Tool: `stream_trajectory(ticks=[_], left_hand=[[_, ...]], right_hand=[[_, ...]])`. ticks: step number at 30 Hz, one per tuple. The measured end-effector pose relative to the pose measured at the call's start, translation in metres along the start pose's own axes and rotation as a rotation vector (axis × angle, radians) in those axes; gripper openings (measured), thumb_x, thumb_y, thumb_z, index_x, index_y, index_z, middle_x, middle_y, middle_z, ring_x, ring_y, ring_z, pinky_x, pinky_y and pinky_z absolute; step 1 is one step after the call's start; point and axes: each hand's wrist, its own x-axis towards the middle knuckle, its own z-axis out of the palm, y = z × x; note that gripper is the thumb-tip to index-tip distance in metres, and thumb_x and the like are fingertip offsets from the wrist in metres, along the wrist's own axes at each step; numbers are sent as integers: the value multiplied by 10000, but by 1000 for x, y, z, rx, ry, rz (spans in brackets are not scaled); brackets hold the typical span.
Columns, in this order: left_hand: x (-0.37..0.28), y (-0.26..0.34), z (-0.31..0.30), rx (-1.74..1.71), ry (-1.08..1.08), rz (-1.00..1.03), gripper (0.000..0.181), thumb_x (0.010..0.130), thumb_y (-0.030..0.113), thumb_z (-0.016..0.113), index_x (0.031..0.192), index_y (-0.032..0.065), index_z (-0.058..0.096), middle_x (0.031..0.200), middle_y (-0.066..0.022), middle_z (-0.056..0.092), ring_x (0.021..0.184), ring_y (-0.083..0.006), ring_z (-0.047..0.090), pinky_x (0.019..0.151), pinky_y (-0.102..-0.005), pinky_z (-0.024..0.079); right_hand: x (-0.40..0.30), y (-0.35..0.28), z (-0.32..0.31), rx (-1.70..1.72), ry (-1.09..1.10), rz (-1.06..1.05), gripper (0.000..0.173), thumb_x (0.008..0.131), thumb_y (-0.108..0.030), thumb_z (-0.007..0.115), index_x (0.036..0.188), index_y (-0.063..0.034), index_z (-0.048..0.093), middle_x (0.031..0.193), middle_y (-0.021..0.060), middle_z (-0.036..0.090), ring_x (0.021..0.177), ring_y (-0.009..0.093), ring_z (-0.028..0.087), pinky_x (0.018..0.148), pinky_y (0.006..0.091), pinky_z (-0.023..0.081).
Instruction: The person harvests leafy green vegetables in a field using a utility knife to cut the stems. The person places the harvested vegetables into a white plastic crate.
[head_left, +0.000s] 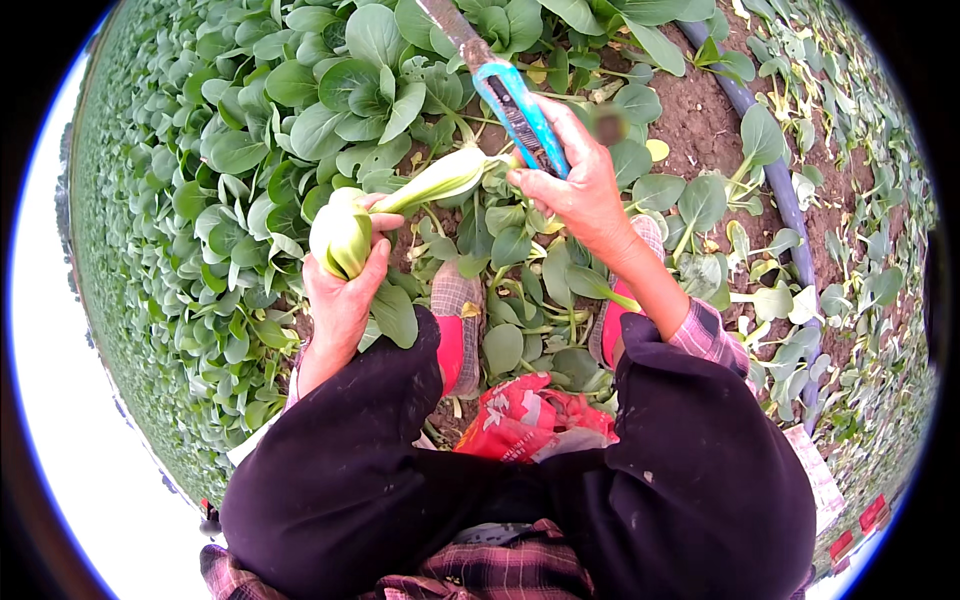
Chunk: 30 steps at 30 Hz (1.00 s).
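My left hand (341, 307) is wrapped around a pale-based head of bok choy (341, 236). A second, slimmer bok choy (442, 178) lies against the fingers of that hand, its narrow root end pointing right. My right hand (581, 187) grips a blue snap-off utility knife (523, 116), whose dirty blade points up and away from me. The thumb and fingertips of this hand are at the root end of the slim bok choy; whether they pinch it I cannot tell. Loose green leaves (510, 247) lie on the soil below, between my shoes.
Dense standing bok choy (247, 142) fills the left and far side. A dark hose (784, 187) runs along the bare soil (690, 112) at right, among cut leaves. A red printed plastic bag (517, 420) lies between my legs, behind my checked shoes (457, 300).
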Motion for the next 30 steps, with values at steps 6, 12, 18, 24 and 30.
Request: stream_trajectory(ticks=[6, 12, 18, 24, 30], left_hand=[[1, -7, -2, -664, -57, -448, 278, 829, 147, 624, 1038, -35, 608, 699, -68, 536, 653, -149, 506, 619, -262, 430], [7, -11, 5, -579, -231, -473, 282, 805, 144, 626, 1020, -38, 626, 952, -143, 605, 678, -122, 518, 656, -256, 425], [21, -13, 1, -243, -149, -227, 401, 844, 97, 630, 1223, -10, 553, 1311, -92, 533, 1089, -144, 551, 963, -288, 406], [18, -46, 40, -281, -243, -328, 330, 813, 128, 718, 1094, -5, 606, 958, -12, 646, 845, -78, 577, 757, -264, 484], [14, -61, 27, 101, -292, -380, 392, 695, 129, 763, 1037, 5, 617, 964, -132, 662, 831, -198, 655, 734, -318, 506]], right_hand=[[4, -13, -19, 188, -59, 17, 842, 721, -39, 668, 1448, -128, 254, 1134, 128, 614, 532, 60, 563, 432, 181, 429], [-1, -12, 9, 426, -147, 182, 786, 729, -25, 704, 1404, -92, 306, 1020, 89, 586, 484, 67, 536, 397, 188, 400], [-3, 1, 16, 428, -36, 223, 707, 756, -41, 708, 1358, -40, 337, 908, 54, 569, 488, 79, 544, 397, 195, 402], [0, -11, 26, 212, -207, 280, 593, 815, -79, 664, 1335, -42, 383, 850, 32, 597, 513, 78, 570, 418, 188, 417], [-2, -4, 27, -143, -365, 314, 473, 767, -112, 671, 1214, -116, 515, 724, 67, 604, 486, 135, 515, 478, 292, 440]])
